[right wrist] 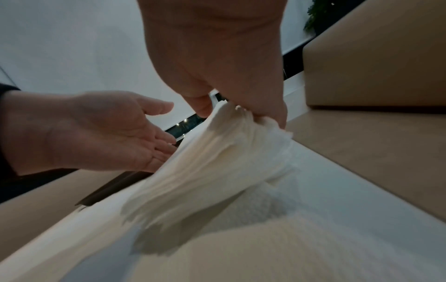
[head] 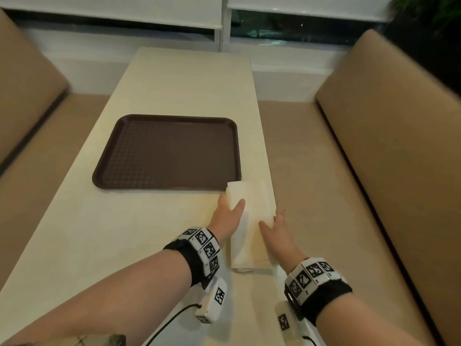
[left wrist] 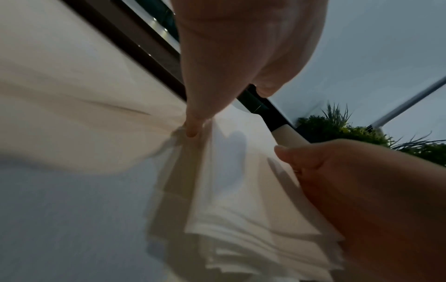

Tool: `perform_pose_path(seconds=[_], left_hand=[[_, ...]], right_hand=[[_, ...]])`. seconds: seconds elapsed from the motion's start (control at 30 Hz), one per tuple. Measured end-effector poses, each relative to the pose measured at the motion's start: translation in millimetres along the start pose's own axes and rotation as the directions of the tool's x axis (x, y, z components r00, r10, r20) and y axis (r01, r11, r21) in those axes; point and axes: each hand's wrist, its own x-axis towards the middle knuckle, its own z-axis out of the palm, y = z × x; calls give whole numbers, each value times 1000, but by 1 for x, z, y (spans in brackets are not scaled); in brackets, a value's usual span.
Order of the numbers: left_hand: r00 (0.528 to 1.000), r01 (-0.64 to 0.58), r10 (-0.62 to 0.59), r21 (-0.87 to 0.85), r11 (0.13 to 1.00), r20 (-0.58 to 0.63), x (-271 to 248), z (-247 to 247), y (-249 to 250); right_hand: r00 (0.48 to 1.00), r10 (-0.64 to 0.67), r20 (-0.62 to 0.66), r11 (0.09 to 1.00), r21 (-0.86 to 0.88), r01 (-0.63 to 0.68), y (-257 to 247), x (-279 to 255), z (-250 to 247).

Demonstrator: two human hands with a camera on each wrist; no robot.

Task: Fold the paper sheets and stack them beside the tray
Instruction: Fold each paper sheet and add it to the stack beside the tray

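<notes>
**Both hands on the paper stack**

Pinching the stack's right edge, the right hand (right wrist: 217,63) lifts those paper sheets (head: 252,221). Left hand (head: 228,217) lies flat-fingered against the other side, gripping nothing. Stack sits at the brown tray's (head: 107,156) near-right corner, tray holding nothing. Wristbands (head: 204,250) show checkered codes, no readable words.

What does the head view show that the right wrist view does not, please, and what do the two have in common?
Only the head view shows the whole brown tray, with nothing on it, the marker bands on both wrists, and the paper sheets lying beside the tray near the table's right edge.

Only the right wrist view shows the right hand pinching the fanned sheet edges, lifted off the table, and the left hand's open palm.

Both show both hands at the paper stack, the table and the tan bench.
</notes>
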Motion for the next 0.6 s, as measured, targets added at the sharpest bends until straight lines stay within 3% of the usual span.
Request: perform_pose_path(seconds=[0.17,0.33,0.43,0.53,0.6], left_hand=[[985,119,-113,-42,992,127,4,9,1],[986,102,-97,-30,994,138,-7,2,3],[993,20,-16,-33,999,113,-20,-26,16],[996,-72,69,58,996,55,-35,-75,26],[994,-109,107,142,984,25,-44,-113,24]], right_hand=[[997,42,58,997,-74,-38,-7,0,2],[997,40,61,998,-40,-38,-8,-2,-6],[999,10,-35,999,-31,-11,-24,-12,-18],[957,-225,-184,972,-117,206,-49,-41,-32],[903,-402,-151,906,-210,368,-63,-69,-29]])
